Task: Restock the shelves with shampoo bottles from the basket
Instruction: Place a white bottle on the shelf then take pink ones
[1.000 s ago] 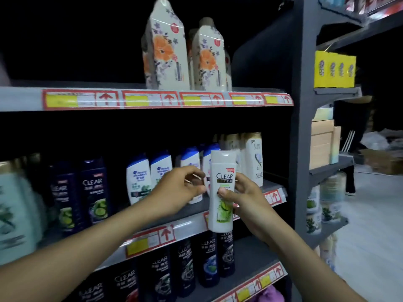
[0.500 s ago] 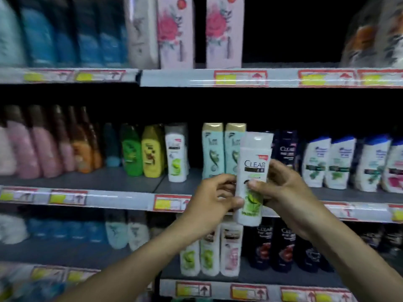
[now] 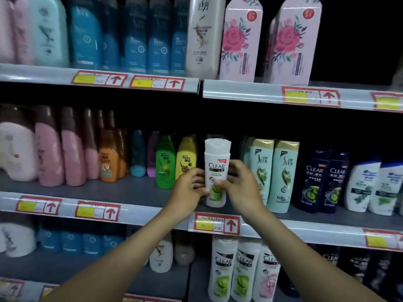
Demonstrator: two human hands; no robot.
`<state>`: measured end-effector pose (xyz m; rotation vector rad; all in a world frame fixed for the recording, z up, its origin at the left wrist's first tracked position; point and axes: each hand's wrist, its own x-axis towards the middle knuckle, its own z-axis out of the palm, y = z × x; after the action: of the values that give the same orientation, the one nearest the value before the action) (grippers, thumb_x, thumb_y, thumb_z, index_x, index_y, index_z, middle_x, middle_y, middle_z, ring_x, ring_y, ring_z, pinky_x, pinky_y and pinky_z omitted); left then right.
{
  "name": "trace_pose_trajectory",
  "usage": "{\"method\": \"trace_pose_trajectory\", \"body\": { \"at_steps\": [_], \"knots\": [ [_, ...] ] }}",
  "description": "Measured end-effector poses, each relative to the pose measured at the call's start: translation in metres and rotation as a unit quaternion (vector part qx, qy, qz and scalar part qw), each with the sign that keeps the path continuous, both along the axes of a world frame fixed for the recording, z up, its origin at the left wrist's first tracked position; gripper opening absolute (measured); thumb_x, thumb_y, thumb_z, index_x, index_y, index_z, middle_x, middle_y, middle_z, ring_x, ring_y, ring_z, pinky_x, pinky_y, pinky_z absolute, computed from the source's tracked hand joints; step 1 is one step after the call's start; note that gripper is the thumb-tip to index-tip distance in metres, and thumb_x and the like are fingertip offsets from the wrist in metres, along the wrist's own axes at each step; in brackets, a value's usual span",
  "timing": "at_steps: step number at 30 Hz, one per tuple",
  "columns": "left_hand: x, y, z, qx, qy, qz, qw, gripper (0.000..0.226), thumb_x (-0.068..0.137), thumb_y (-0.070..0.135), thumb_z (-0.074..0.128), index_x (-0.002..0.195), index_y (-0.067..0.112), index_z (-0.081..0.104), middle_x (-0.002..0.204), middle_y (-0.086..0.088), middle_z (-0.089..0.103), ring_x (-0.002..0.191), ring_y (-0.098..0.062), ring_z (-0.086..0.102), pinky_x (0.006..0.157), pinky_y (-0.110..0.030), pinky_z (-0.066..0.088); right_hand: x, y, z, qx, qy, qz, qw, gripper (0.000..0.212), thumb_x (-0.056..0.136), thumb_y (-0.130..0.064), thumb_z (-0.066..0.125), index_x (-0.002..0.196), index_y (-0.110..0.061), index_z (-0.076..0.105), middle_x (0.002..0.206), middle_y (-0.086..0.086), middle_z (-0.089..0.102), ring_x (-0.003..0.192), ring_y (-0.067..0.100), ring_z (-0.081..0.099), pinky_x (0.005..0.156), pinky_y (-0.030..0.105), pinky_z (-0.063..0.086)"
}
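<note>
Setting a white CLEAR shampoo bottle (image 3: 217, 173) upright on the middle shelf (image 3: 122, 189), the person steadied it from both sides. The left hand (image 3: 189, 189), at the bottle's 9 o'clock, had its fingers curled against the lower body of the bottle; the right hand (image 3: 241, 186), at 3 o'clock, wrapped the other side with its thumb laid across the green label. Neither hand was spread: both held this one bottle and nothing else. The two-sided hold probably served to keep the tall, narrow bottle vertical and its label facing out while the base met the shelf; whether the base already touched could not be told. The bottle stood in a gap between a yellow bottle (image 3: 186, 159) at its 9 o'clock and two mint SLEK bottles (image 3: 273, 174) at its 3 o'clock, directly above a price tag (image 3: 217, 223) at 6 o'clock, which suggested the slot belonged to this product. More white CLEAR bottles (image 3: 222, 267) stood on the lower shelf at 6 o'clock. The basket was out of view
</note>
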<state>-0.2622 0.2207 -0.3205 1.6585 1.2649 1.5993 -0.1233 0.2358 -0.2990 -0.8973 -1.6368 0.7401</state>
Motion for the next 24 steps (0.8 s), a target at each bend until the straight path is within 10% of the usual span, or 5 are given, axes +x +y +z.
{"method": "trace_pose_trajectory", "body": {
  "at_steps": [16, 24],
  "knots": [
    [-0.002, 0.002, 0.001, -0.086, 0.111, 0.061, 0.988, 0.028, 0.088, 0.005, 0.063, 0.115, 0.01, 0.056, 0.111, -0.008, 0.067, 0.09, -0.012, 0.063, 0.072, -0.013, 0.047, 0.003, 0.006, -0.02, -0.037, -0.017, -0.003, 0.999, 0.053, 0.09, -0.012, 0.065, 0.138, -0.013, 0.045, 0.132, 0.003, 0.059, 0.115, 0.011, 0.058, 0.094, 0.022, 0.048],
    [0.025, -0.074, -0.032, 0.077, 0.457, 0.203, 0.862, 0.045, 0.099, 0.03, 0.042, 0.141, 0.013, 0.041, 0.14, -0.007, 0.048, 0.126, -0.024, 0.043, 0.102, -0.038, 0.04, 0.051, -0.059, -0.05, 0.147, -0.298, -0.087, 0.939, 0.056, 0.099, -0.034, 0.046, 0.149, -0.016, 0.028, 0.139, 0.008, 0.043, 0.13, 0.021, 0.035, 0.101, 0.025, 0.03]
  ]
}}
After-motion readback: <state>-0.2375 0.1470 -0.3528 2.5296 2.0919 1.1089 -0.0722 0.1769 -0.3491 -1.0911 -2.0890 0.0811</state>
